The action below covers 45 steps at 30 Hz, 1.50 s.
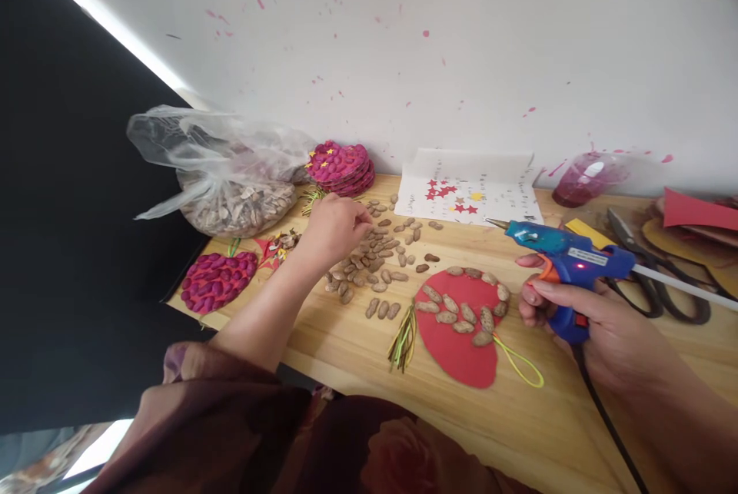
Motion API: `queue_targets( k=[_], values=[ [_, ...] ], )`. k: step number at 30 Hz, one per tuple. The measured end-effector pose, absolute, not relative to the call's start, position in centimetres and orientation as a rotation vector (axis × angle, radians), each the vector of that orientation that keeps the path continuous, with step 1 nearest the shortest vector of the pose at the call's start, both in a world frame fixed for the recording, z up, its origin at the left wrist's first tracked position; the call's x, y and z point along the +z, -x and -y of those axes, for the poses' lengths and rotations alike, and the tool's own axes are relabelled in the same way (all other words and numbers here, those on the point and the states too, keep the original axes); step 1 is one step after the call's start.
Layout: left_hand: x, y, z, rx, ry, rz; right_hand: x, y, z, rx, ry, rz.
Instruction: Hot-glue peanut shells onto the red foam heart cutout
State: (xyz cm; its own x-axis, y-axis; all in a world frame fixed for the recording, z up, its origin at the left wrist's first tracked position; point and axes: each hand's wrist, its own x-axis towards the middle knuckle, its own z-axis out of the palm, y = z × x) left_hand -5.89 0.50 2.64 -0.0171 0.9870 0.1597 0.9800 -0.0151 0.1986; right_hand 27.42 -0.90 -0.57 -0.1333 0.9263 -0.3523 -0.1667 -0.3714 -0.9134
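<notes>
At the left, a crinkled, see-through plastic bag [242, 206] bulges with rough shells behind a knobbly magenta piece [219, 281]. The left hand [340, 223] hovers, fingers bent together, over ridged, tan peanuts [353, 267]; whether it pinches one I cannot tell. The table's [346, 336] front edge runs beneath that forearm. Next, a stringy tassel [403, 340] flanks a flat, rounded red sheet [461, 362] partly covered with peanuts, a yellow cord loop [524, 363] trailing right onto bare wood. Just above and right of the sheet, the right hand [605, 325] grips a smooth blue glue gun [570, 256], its long axis crosswise, metal nozzle pointing left, white glue stick [686, 284] jutting right across black-handled scissors [657, 294].
</notes>
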Motion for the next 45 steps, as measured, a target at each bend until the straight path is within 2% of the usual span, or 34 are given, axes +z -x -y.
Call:
queue_targets(
  k=[6,14,23,29,36,45],
  values=[
    [2.3,4.2,-3.6,0.211,-2.146,-2.229,-1.0,-27.4,0.8,1.64,1.28,0.941],
    [1.7,3.3,-4.0,0.139,-2.093,-2.266,-0.8,-27.4,0.9,1.669,1.22,0.929],
    [0.6,4.1,-4.4,0.207,-2.053,-2.261,-0.6,-27.4,1.0,1.726,1.143,0.952],
    [1.9,3.2,-3.6,0.223,-1.964,-2.271,-0.6,-27.4,1.1,1.725,1.132,0.967],
    [3.5,-1.3,1.0,0.473,-1.776,-1.931,-0.2,-27.3,1.2,1.74,1.135,0.962],
    [2.3,-4.1,2.3,0.333,-1.857,-1.897,-0.5,-27.5,1.1,1.742,1.143,0.966]
  ],
)
